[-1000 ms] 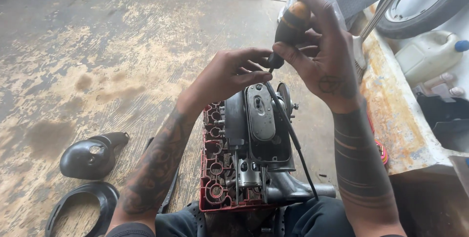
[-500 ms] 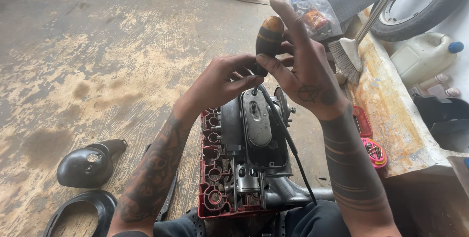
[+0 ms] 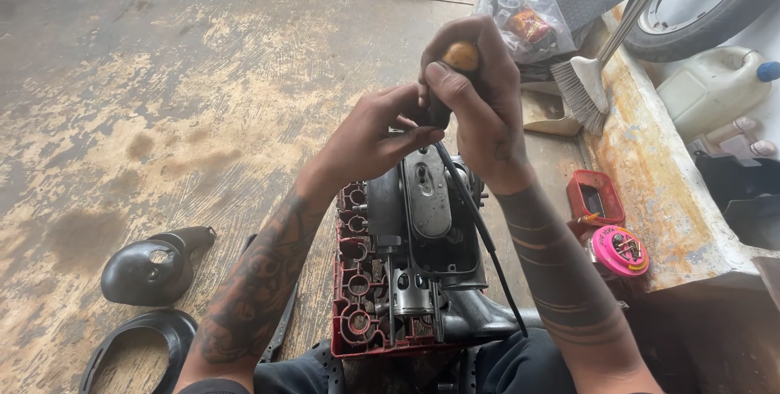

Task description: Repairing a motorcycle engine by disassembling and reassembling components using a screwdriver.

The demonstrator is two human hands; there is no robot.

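Both hands have dropped lower since the earlier frame. Engine [image 3: 422, 264] sits below your fingers on the red crate [image 3: 353, 313]: heavy, rigid. Right hand [image 3: 479, 110] grips the screwdriver [image 3: 445, 89] by its smooth, slippery handle; left hand [image 3: 374, 134] pinches its shaft.

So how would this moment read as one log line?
right hand: grips screwdriver | left hand: steadies its shaft | engine on red crate
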